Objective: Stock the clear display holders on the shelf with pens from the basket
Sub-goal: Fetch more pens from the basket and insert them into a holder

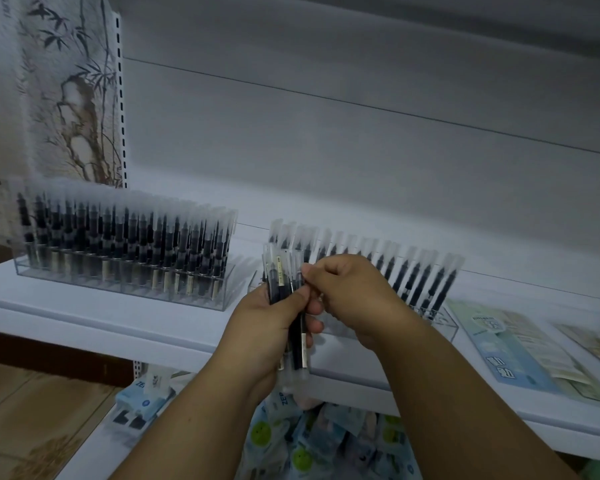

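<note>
My left hand (267, 327) grips an upright bundle of black pens with clear caps (284, 282) in front of the white shelf (118, 323). My right hand (347, 292) pinches the top of one pen in that bundle. On the shelf's left stands a clear display holder (125, 282) packed with pens. A second clear holder (433, 317) sits behind my hands, with a row of pens (413, 275) along its back. No basket is in view.
Printed leaflets (520, 348) lie flat on the shelf at the right. A lower shelf holds blue packets (146, 400) and bagged goods with green smiley faces (302, 441). A slotted upright (120, 98) and a bamboo-print panel stand at the left.
</note>
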The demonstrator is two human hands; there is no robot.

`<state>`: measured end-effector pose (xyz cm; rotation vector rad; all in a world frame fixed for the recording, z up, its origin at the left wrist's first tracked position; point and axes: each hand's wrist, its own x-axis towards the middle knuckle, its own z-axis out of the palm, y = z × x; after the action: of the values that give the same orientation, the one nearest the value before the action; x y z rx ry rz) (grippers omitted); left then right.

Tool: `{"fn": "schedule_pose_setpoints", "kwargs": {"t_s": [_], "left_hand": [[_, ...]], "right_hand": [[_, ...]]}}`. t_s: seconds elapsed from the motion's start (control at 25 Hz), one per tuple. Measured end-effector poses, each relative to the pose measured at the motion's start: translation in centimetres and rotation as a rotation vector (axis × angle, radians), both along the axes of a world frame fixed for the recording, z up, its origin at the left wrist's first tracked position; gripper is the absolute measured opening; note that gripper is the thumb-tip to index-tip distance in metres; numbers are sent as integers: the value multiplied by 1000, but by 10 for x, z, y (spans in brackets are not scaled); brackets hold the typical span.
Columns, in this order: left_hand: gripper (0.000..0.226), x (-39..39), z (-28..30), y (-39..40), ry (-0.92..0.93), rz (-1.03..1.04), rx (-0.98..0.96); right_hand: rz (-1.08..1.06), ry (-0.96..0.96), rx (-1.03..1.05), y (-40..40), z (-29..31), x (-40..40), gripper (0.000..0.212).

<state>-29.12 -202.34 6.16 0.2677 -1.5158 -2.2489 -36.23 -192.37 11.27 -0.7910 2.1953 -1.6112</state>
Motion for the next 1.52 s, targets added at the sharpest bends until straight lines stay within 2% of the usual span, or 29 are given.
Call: {"fn": "schedule_pose_setpoints", "kwargs": {"t_s": [0.08,0.2,0.32,0.48,0.68,0.96,1.16,1.28,1.36,1.44,1.52], "left_hand": [[13,1,2,3,-11,-12,-11],[15,2,3,3,-26,-15,21],[16,3,2,1,-41,20,57],[14,5,0,1,-51,50,72],[13,8,-3,3,-53,53,72],[14,7,-5,3,-65,41,100],[15,9,-4,-1,-53,51,112],[14,8,-2,-2,-51,30,119],[15,7,0,0,-49,-9,111],[15,6,2,4,-49,-59,82],[16,5,2,9,-47,-97,63]], "right_hand": [[34,7,8,5,4,0,26],[-141,127,33,9,10,-4,17],[-405,161,-194,15,17,-20,15],[-612,434,-387,14,13,-29,11],[-528,592,-190,5,-8,-31,7],[-429,773,42,3,2,-33,13],[-377,666,358,1,-10,-35,25],[-399,654,411,3,-3,-33,41],[-324,571,332,4,2,-21,41],[-123,321,154,3,8,-8,27],[-15,136,21,6,10,-5,14]]}}
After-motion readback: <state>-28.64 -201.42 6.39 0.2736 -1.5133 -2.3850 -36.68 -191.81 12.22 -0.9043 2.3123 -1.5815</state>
